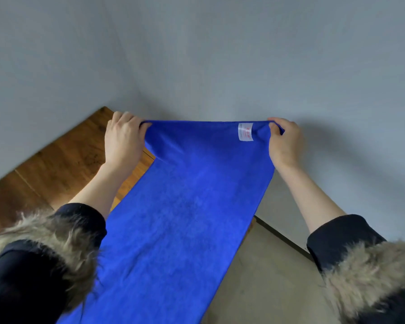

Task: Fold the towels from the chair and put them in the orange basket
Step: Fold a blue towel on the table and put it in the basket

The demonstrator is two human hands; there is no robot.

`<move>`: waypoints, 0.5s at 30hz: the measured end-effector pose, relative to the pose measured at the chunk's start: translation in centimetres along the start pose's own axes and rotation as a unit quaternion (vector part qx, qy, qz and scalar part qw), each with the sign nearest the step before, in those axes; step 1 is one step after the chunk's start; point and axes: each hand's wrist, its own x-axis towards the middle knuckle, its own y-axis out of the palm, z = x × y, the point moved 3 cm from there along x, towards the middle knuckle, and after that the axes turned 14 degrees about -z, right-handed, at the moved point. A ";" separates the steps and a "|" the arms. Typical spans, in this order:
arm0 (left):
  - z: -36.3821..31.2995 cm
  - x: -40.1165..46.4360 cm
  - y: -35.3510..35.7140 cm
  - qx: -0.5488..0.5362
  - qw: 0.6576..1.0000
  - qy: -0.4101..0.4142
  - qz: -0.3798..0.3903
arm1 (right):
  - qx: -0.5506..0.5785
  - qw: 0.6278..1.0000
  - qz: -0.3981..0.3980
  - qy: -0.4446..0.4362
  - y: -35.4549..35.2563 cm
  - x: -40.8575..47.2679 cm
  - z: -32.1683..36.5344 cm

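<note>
Between the two raised hands: blue towel [185, 206], held out flat and taut along its far edge, the rest running back toward the body and out of the bottom of the frame. White label [245, 132] near the far right corner.

Left hand [123, 141]: fingers curled round the far left corner, gripping it. Right hand [284, 142]: fingers and thumb pinching the far right corner. Dark sleeves with fur trim [63, 237] on both arms.

Below: wooden surface [56, 164] to the left, grey floor [267, 265] to the right, grey wall [220, 54] ahead. Chair and orange basket not in view.

Judgement: towel spread for a first fold. Risks: one corner slipping from its pinch, so the edges land askew; near end, unseen, may drag or bunch, since nothing visible controls it.
</note>
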 end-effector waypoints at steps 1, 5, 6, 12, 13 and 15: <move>0.1 0.3 -0.5 -0.013 1.000 -0.002 -0.003 | -0.004 1.000 0.001 -0.015 -0.3 -0.2 0.6; 0.8 -1.0 -2.3 -0.036 0.999 0.011 0.012 | -0.016 0.998 0.012 -0.060 -1.7 -3.1 1.1; 1.1 -1.6 -2.7 -0.039 0.999 0.010 0.018 | -0.023 0.998 0.017 -0.063 -1.9 -4.0 1.0; 3.3 -4.1 -7.6 -0.057 0.998 -0.003 0.023 | -0.016 0.996 0.033 -0.084 -4.1 -9.9 2.4; 3.7 -4.6 -8.5 -0.056 0.998 -0.002 0.027 | -0.015 0.995 0.038 -0.096 -4.4 -11.0 2.9; 4.7 -5.8 -10.3 -0.059 0.998 0.005 0.032 | -0.016 0.992 0.048 -0.116 -5.2 -13.4 3.9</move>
